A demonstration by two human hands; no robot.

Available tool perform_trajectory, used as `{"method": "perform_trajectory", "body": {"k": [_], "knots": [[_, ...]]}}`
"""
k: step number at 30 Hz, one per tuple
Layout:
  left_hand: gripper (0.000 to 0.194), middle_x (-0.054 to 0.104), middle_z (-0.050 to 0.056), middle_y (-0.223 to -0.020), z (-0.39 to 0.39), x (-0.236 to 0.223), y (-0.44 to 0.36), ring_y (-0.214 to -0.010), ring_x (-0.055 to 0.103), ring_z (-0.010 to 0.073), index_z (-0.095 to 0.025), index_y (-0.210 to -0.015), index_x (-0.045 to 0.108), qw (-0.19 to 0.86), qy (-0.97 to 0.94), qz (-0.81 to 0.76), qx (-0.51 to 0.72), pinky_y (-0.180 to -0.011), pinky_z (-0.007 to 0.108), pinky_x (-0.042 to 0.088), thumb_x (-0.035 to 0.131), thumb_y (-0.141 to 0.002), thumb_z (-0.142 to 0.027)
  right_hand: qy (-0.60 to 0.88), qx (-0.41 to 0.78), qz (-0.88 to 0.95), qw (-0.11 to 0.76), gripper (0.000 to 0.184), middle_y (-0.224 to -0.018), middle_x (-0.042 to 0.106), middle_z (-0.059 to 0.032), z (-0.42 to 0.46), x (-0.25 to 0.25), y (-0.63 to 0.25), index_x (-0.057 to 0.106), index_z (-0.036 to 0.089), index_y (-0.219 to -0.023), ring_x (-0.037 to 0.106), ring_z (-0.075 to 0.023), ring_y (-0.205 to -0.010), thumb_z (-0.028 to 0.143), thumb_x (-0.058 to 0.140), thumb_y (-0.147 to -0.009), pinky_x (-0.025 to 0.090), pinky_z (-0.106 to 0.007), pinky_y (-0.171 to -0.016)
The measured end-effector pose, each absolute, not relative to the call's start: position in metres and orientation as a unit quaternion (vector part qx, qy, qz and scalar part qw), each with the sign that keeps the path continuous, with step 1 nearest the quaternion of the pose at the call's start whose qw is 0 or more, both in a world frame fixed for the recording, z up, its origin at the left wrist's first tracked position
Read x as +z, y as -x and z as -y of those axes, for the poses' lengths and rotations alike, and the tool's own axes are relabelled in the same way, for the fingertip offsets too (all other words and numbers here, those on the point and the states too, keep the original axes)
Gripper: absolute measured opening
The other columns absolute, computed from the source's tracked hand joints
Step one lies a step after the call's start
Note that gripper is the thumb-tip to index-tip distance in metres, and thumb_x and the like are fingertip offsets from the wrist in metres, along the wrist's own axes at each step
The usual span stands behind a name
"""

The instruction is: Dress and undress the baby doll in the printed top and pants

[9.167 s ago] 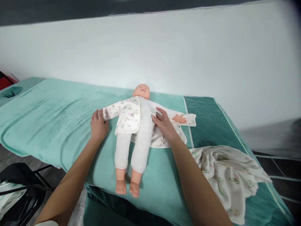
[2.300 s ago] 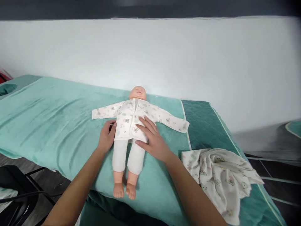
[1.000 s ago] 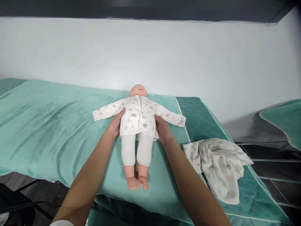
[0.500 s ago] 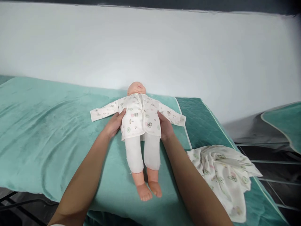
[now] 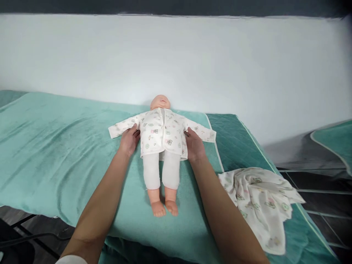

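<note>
A baby doll [image 5: 171,172] lies on its back on the green bed cover, head toward the wall and bare feet toward me. It wears a white printed baby jacket [image 5: 154,135], whose front panels meet at the middle, leaving a small gap below the neck. Both sleeves stretch out sideways, and the doll's hands are hidden inside them. My left hand [image 5: 129,142] is beside the torso under one sleeve, thumb up and fingers loosely apart. On the other side, my right hand [image 5: 195,147] rests against the jacket's edge, its fingers partly hidden and the thumb off the torso.
A crumpled white printed cloth [image 5: 264,205] lies on the darker green quilted cover [image 5: 233,146] at the right. The light green blanket [image 5: 68,154] spreads leftward. A white wall [image 5: 176,62] stands behind the bed. A dark chair frame [image 5: 30,234] is at lower left.
Earlier the jacket lay half open; now both panels cover the chest and both arms are sleeved. The hands held the torso and shifted the doll slightly; now their grip has loosened.
</note>
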State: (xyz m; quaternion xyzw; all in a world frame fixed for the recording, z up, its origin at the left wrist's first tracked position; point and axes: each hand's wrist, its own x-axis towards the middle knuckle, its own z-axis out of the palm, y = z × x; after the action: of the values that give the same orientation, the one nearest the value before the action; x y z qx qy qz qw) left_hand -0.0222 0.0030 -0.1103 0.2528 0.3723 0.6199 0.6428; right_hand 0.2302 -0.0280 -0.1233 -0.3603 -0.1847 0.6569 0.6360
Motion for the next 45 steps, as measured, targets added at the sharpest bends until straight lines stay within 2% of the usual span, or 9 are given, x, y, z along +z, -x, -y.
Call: {"method": "perform_trajectory", "body": {"k": [4, 10, 16, 19, 24, 29, 34, 38, 45], "knots": [[0.015, 0.077, 0.009, -0.097, -0.011, -0.109, 0.035, -0.1, 0.074, 0.0158, -0.012, -0.102, 0.068, 0.617, -0.168, -0.366, 0.676, -0.105, 0.033, 0.057, 0.056, -0.102, -0.019, 0.378, 0.598, 0.114, 0.697, 0.003, -0.094, 0.072, -0.0023, 0.027, -0.126, -0.243, 0.061, 0.022, -0.092, 0.073, -0.0145, -0.096, 0.022, 0.059, -0.09, 0.064, -0.027, -0.091], [0.014, 0.073, 0.005, -0.097, -0.023, -0.113, 0.055, -0.098, 0.073, 0.0136, -0.016, -0.103, 0.061, 0.517, -0.123, -0.401, 0.746, -0.099, 0.031, 0.058, 0.047, -0.104, -0.017, 0.422, 0.525, 0.066, 0.736, 0.012, -0.115, 0.066, -0.0057, 0.034, -0.128, -0.26, 0.055, 0.022, -0.094, 0.07, -0.0095, -0.105, 0.016, 0.053, -0.084, 0.063, -0.022, -0.093], [0.042, 0.04, 0.013, -0.161, 0.0, -0.113, 0.063, -0.148, 0.043, 0.0121, -0.016, -0.14, 0.038, 0.307, -0.236, -0.505, 0.772, -0.121, 0.024, 0.037, 0.054, -0.101, -0.014, 0.494, 0.406, 0.249, 0.728, 0.045, -0.143, 0.059, -0.0055, 0.088, -0.131, -0.24, 0.056, 0.025, -0.117, 0.058, -0.0192, -0.136, 0.025, 0.073, -0.076, 0.049, -0.042, -0.118], [0.052, 0.028, 0.016, -0.169, 0.023, -0.114, 0.061, -0.158, 0.027, 0.0138, -0.016, -0.147, 0.031, 0.235, -0.343, -0.538, 0.733, -0.127, 0.027, 0.027, 0.055, -0.102, -0.019, 0.57, 0.248, 0.475, 0.623, 0.051, -0.157, 0.049, -0.0084, 0.14, -0.129, -0.245, 0.054, 0.027, -0.133, 0.045, -0.0246, -0.15, 0.031, 0.069, -0.085, 0.037, -0.053, -0.126], [0.043, 0.048, 0.014, -0.153, 0.073, -0.12, 0.053, -0.144, 0.047, 0.0208, -0.019, -0.141, 0.045, 0.155, -0.523, -0.559, 0.625, -0.118, 0.036, 0.042, 0.056, -0.101, -0.029, 0.643, -0.016, 0.687, 0.339, 0.044, -0.158, 0.049, -0.0168, 0.23, -0.122, -0.291, 0.056, 0.021, -0.137, 0.037, -0.0355, -0.154, 0.032, 0.059, -0.094, 0.033, -0.063, -0.124], [0.027, 0.062, 0.01, -0.134, 0.129, -0.123, 0.055, -0.129, 0.059, 0.0236, -0.021, -0.124, 0.059, 0.175, -0.634, -0.509, 0.555, -0.106, 0.038, 0.052, 0.055, -0.1, -0.033, 0.731, -0.145, 0.623, 0.237, 0.053, -0.161, 0.043, -0.0224, 0.274, -0.108, -0.354, 0.051, 0.017, -0.144, 0.034, -0.0423, -0.154, 0.039, 0.057, -0.096, 0.03, -0.066, -0.123], [0.024, 0.068, 0.011, -0.124, 0.149, -0.125, 0.061, -0.119, 0.064, 0.0217, -0.019, -0.119, 0.064, 0.209, -0.672, -0.503, 0.503, -0.103, 0.038, 0.054, 0.055, -0.1, -0.032, 0.804, 0.018, 0.535, 0.258, 0.064, -0.143, 0.055, -0.0294, 0.259, -0.099, -0.41, 0.052, 0.015, -0.138, 0.055, -0.0434, -0.133, 0.042, 0.072, -0.083, 0.047, -0.055, -0.105], [0.024, 0.07, 0.01, -0.124, 0.151, -0.118, 0.051, -0.118, 0.064, 0.023, -0.019, -0.119, 0.065, 0.208, -0.71, -0.48, 0.47, -0.105, 0.042, 0.052, 0.055, -0.099, -0.03, 0.812, 0.122, 0.506, 0.264, 0.037, -0.097, 0.069, -0.0137, 0.242, -0.084, -0.409, 0.064, 0.02, -0.104, 0.064, -0.0297, -0.091, 0.046, 0.074, -0.08, 0.049, -0.044, -0.08], [0.039, 0.064, 0.006, -0.14, 0.187, -0.046, -0.01, -0.134, 0.059, 0.0237, -0.027, -0.131, 0.062, 0.329, -0.779, -0.336, 0.415, -0.118, 0.041, 0.045, 0.067, -0.094, -0.036, 0.573, 0.399, 0.521, 0.491, 0.031, -0.082, 0.062, 0.0008, 0.232, 0.008, -0.284, 0.065, 0.022, -0.095, 0.057, -0.014, -0.072, 0.046, 0.078, -0.082, 0.044, -0.025, -0.061]]}}
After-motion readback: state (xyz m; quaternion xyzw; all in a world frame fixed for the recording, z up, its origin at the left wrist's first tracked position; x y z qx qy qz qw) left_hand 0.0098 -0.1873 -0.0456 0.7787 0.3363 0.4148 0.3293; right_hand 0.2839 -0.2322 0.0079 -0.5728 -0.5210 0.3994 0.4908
